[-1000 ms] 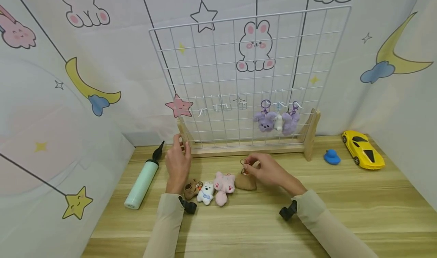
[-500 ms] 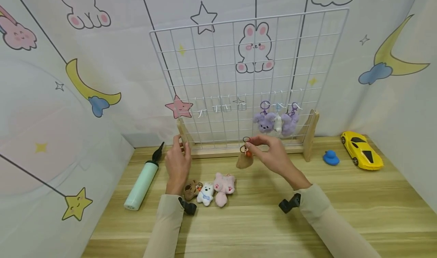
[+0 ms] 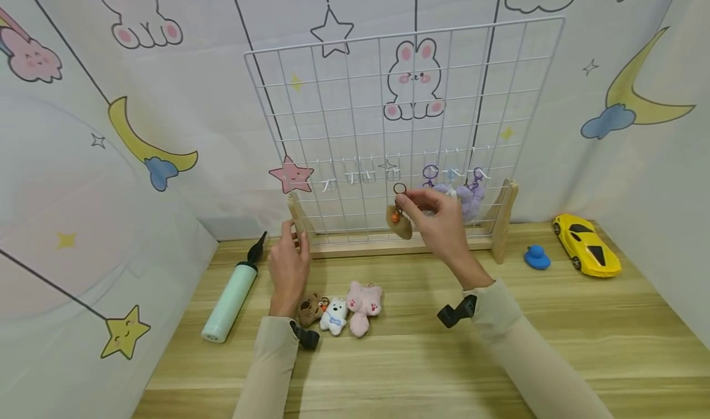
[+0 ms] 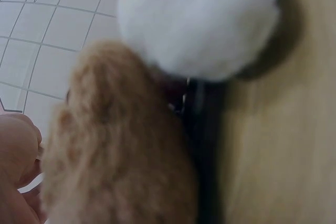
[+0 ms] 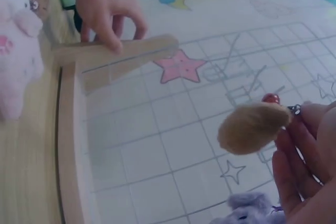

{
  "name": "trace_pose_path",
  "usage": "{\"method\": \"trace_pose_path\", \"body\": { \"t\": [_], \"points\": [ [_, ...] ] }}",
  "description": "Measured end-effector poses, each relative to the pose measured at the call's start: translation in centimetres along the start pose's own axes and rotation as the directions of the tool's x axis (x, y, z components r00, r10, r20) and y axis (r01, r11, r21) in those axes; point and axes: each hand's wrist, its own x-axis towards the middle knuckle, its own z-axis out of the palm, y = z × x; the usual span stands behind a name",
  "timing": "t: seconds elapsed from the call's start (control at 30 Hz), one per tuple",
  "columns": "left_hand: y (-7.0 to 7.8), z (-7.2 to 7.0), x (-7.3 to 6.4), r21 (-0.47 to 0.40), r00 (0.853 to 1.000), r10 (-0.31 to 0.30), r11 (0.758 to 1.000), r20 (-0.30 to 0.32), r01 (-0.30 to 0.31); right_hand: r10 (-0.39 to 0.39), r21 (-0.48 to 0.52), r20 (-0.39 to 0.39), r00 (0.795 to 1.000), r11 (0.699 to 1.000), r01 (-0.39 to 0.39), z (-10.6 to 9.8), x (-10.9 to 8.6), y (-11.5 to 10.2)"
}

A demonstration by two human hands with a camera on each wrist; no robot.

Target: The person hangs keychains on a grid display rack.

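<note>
In the head view my right hand [image 3: 442, 225] pinches the clasp of a brown plush keychain [image 3: 403, 228]. An orange bell and a dark ring hang with it, in front of the white wire grid rack [image 3: 355, 138], just below the small white hooks [image 3: 392, 171]. The right wrist view shows the plush [image 5: 252, 130] dangling from my fingertips. My left hand [image 3: 288, 270] grips the rack's left wooden leg [image 3: 297, 212]. By the left wrist lie a brown bear plush [image 3: 309, 310], a white plush [image 3: 334, 315] and a pink plush [image 3: 363, 302].
Purple plush keychains [image 3: 473, 201] and a white one hang on the right hooks, partly behind my right hand. A mint hand pump [image 3: 230, 302] lies at left. A blue rubber duck [image 3: 537, 257] and a yellow toy car [image 3: 587, 245] stand at right.
My right hand has lifted the brown plush keychain off the table and raised it before the grid, up to near the hooks. The left hand has stayed at the wooden leg.
</note>
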Motion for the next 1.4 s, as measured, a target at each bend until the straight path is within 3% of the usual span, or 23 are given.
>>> {"method": "trace_pose_path", "body": {
  "t": [0.4,0.9,1.13,1.4],
  "points": [
    [0.0,0.1,0.0,-0.001,1.0,-0.01,1.0,0.004,0.01,0.036,0.036,-0.039,0.999,0.999,-0.035,0.0,1.7,-0.7],
    [0.0,0.0,-0.1,-0.01,0.999,-0.024,1.0,0.021,0.024,0.07,0.037,-0.036,0.997,0.997,-0.068,0.5,2.0,-0.2],
    [0.0,0.0,-0.2,-0.01,1.0,-0.024,1.0,0.017,0.024,0.096,0.04,0.01,0.995,0.995,-0.096,0.5,1.5,0.6],
    [-0.1,0.0,-0.1,-0.009,1.0,-0.014,1.0,0.007,0.014,0.161,0.029,0.038,0.986,0.986,-0.162,0.2,-1.0,1.9]
  ]
}}
